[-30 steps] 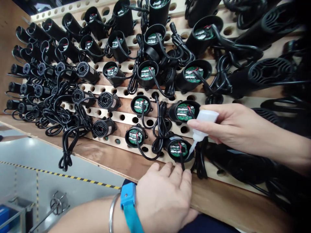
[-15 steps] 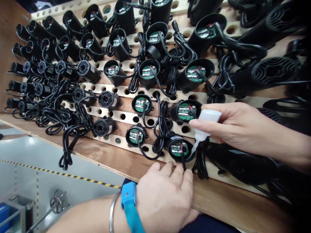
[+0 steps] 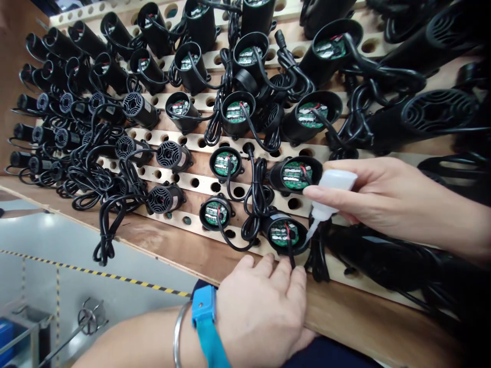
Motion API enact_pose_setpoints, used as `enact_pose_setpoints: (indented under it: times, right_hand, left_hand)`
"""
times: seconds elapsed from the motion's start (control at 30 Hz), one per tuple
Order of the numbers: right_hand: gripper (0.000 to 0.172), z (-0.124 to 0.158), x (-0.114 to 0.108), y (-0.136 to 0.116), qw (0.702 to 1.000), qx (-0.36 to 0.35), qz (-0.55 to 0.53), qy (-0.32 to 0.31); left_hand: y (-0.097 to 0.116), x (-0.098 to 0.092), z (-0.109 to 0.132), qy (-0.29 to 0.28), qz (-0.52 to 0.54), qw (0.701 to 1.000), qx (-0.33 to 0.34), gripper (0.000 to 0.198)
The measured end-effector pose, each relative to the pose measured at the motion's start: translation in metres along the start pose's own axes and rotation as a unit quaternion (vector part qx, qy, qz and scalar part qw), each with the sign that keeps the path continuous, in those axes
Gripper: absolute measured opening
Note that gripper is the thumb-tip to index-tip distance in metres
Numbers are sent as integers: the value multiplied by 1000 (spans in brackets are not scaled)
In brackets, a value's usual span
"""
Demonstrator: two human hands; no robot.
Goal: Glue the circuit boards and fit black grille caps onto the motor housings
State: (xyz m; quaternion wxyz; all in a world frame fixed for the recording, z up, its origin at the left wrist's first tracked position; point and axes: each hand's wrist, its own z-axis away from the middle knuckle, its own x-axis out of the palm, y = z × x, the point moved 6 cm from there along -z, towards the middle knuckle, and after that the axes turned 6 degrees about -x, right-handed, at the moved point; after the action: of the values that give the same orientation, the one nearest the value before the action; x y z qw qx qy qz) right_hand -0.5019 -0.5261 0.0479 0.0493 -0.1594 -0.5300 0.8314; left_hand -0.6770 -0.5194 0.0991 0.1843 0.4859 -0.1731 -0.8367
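My right hand (image 3: 376, 197) is closed around a small white squeeze bottle (image 3: 333, 191), its thin nozzle pointing down. The nozzle tip is by the right rim of the nearest black cylindrical housing (image 3: 273, 221); whether they touch I cannot tell. Inside that housing lies a green circuit board (image 3: 282, 234) with red wires and a black cable coming out over the rim. My left hand (image 3: 264, 306) lies flat, fingers stretched out, on the wooden front edge (image 3: 345, 306) just below the housing. A blue wrist strap (image 3: 205, 306) and a metal bangle are on the left wrist.
Many black housings stand in rows on perforated wooden strips (image 3: 203, 181), some open with boards showing, others with patterned grille ends (image 3: 164, 198). Bundled black cables (image 3: 257, 199) lie between them. Beyond the wooden edge is a grey floor (image 3: 153, 255) with yellow-black tape.
My right hand and the bottle have shifted slightly right and up, and the nozzle tip sits a little farther right at the rim. My left hand stays in place.
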Motion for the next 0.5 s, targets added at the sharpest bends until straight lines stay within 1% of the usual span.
enact_pose_setpoints:
  times: [0.17, 0.27, 0.33, 0.4, 0.5]
  right_hand:
    - [66, 4, -13, 10, 998, 39, -15, 44]
    - [62, 7, -26, 18, 995, 29, 1, 99]
    - [58, 9, -29, 23, 992, 21, -7, 123]
    - [58, 10, -24, 24, 993, 20, -26, 115]
    - [60, 9, -9, 15, 996, 7, -43, 83]
  left_hand:
    - [2, 1, -1, -3, -5, 1000, 2, 52]
    - [8, 3, -3, 28, -15, 999, 15, 46]
    - [11, 5, -4, 50, -24, 998, 17, 44]
    - [12, 7, -5, 58, -34, 998, 12, 43]
    - [12, 10, -5, 49, -39, 998, 10, 45]
